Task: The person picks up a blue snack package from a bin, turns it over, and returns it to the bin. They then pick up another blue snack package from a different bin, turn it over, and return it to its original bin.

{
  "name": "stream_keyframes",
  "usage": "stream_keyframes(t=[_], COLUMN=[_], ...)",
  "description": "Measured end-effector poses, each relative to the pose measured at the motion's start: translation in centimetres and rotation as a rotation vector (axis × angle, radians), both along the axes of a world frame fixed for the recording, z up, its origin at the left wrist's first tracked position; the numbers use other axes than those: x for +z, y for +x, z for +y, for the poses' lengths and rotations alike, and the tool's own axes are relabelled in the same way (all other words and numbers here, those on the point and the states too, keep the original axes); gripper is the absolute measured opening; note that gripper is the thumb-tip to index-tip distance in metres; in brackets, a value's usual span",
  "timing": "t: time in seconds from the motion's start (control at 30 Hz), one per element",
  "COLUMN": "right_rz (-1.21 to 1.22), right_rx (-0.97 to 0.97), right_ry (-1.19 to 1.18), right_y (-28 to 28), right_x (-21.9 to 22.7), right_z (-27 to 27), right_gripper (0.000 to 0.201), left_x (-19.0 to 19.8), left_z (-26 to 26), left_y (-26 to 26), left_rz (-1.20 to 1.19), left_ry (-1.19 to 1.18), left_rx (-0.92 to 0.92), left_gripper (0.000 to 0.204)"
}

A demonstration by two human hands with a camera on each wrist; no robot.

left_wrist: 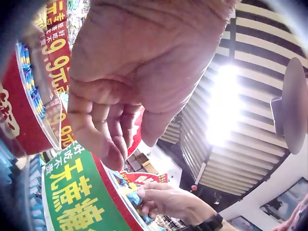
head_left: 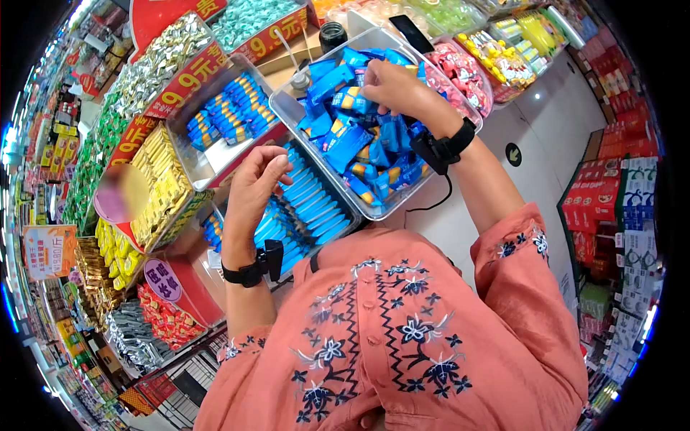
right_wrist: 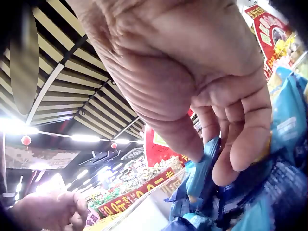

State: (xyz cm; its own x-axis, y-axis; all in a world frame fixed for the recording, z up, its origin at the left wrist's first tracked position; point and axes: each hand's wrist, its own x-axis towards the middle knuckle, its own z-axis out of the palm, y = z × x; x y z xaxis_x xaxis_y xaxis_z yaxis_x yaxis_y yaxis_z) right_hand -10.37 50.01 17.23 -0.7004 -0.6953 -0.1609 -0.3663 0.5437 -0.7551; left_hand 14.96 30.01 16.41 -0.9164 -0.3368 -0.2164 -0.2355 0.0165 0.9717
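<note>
My right hand (head_left: 406,92) reaches into a clear plastic bin (head_left: 377,214) heaped with loose blue snack packets (head_left: 348,147). In the right wrist view its thumb and fingers pinch one small blue packet (right_wrist: 203,171) over the pile. My left hand (head_left: 253,183) hovers over the neighbouring display, where blue packets (head_left: 316,201) stand in neat rows. Its fingers are loosely bent, and nothing shows between them in the left wrist view.
A tray of blue-and-yellow packets (head_left: 233,108) lies beyond the left hand. Yellow packets (head_left: 154,183) fill a bin to the left. A dark-lidded jar (head_left: 332,36) and a phone (head_left: 411,33) are at the bin's far side. Red boxes (head_left: 593,194) stand across the aisle.
</note>
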Motion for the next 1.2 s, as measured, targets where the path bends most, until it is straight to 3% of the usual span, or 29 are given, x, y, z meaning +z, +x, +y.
stream_keyframes(t=[0.1,0.37,0.57,0.73,1.0,1.2], right_rz=[0.014,-0.293,-0.545,-0.632,-0.687,-0.621], right_rx=[0.050,0.123,0.171,0.239,0.028,0.068], right_ry=[0.007,-0.390,-0.605,-0.683,-0.660,-0.622], right_y=[0.2,1.6,4.4,6.0,7.9,8.4], right_x=[-0.3,1.8,3.4,2.5,1.7,1.2], right_z=[0.0,3.3,5.4,5.0,3.4,2.4], right_gripper=[0.019,0.012,0.012,0.014,0.023,0.021], left_x=[-0.1,1.1,2.5,3.6,2.2,2.3], left_z=[0.5,1.9,3.3,4.3,3.7,3.4], left_y=[0.1,-0.9,-3.3,-4.0,-3.8,-3.2], left_rz=[0.005,0.054,0.135,0.130,0.238,0.199], left_ry=[0.018,0.040,0.243,0.337,0.380,0.348], left_rx=[-0.009,-0.009,-0.015,-0.091,0.036,0.079], left_gripper=[0.032,0.033,0.039,0.039,0.026,0.026])
